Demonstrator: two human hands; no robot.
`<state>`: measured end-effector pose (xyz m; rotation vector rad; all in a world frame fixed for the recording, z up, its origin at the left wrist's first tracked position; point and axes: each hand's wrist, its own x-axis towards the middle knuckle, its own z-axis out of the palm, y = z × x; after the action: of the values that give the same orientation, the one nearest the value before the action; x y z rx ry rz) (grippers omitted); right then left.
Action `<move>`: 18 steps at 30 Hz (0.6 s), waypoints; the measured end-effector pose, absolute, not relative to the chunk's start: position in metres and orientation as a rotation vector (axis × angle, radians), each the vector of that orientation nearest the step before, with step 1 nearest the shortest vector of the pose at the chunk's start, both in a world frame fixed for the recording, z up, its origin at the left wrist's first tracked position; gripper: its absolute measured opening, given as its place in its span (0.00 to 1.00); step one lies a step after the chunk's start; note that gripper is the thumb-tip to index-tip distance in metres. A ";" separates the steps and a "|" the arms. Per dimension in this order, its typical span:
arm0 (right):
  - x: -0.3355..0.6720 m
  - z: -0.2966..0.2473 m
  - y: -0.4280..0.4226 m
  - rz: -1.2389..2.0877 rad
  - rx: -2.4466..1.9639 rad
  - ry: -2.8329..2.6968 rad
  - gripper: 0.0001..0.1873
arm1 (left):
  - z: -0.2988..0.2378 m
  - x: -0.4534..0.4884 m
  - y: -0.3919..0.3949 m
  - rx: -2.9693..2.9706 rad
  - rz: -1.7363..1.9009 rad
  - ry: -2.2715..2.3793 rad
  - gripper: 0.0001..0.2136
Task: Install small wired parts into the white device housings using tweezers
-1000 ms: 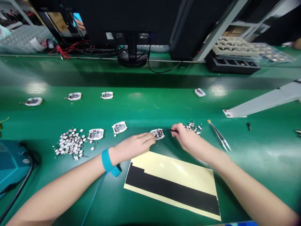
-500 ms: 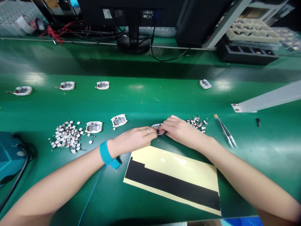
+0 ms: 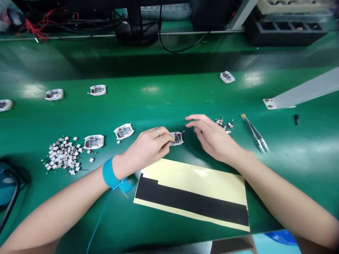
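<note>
My left hand (image 3: 148, 144), with a ring and a blue wrist strap (image 3: 109, 173), pinches a small white-framed circuit module (image 3: 177, 138) against the green bench. Just right of the module hovers my right hand (image 3: 212, 135), its fingers spread and empty. Behind that hand lies a small heap of tiny metal parts (image 3: 225, 123). Two more modules (image 3: 123, 131) (image 3: 93, 141) sit to the left, next to a bigger heap of small grey square parts (image 3: 62, 155).
A yellow backing sheet with a black strip (image 3: 193, 197) lies in front of my hands. Tweezers (image 3: 255, 134) rest at the right. Other modules (image 3: 97, 90) (image 3: 227, 77) lie farther back. A grey metal bar (image 3: 304, 90), a monitor stand (image 3: 136, 30) and black trays (image 3: 286, 30) stand beyond.
My right hand left the module and opened, drawing slightly to the right. My left hand stayed pinched on the module. The camera tilted downward.
</note>
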<state>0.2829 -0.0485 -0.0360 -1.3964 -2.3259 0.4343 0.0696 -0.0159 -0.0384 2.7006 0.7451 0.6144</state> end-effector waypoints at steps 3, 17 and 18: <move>0.278 -0.044 -0.049 0.578 -1.332 -2.339 0.18 | -0.042 0.076 -0.016 2.708 0.648 0.774 0.06; 0.274 -0.061 -0.047 0.630 -1.330 -2.301 0.21 | -0.046 0.082 -0.016 2.883 0.491 0.749 0.11; 0.274 -0.061 -0.047 0.634 -1.336 -2.300 0.21 | -0.046 0.082 -0.016 2.889 0.493 0.759 0.11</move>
<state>0.2740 -0.0468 -0.0613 -1.3359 -2.3000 0.6336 0.0821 -0.0161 -0.0461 2.8891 0.7595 0.4929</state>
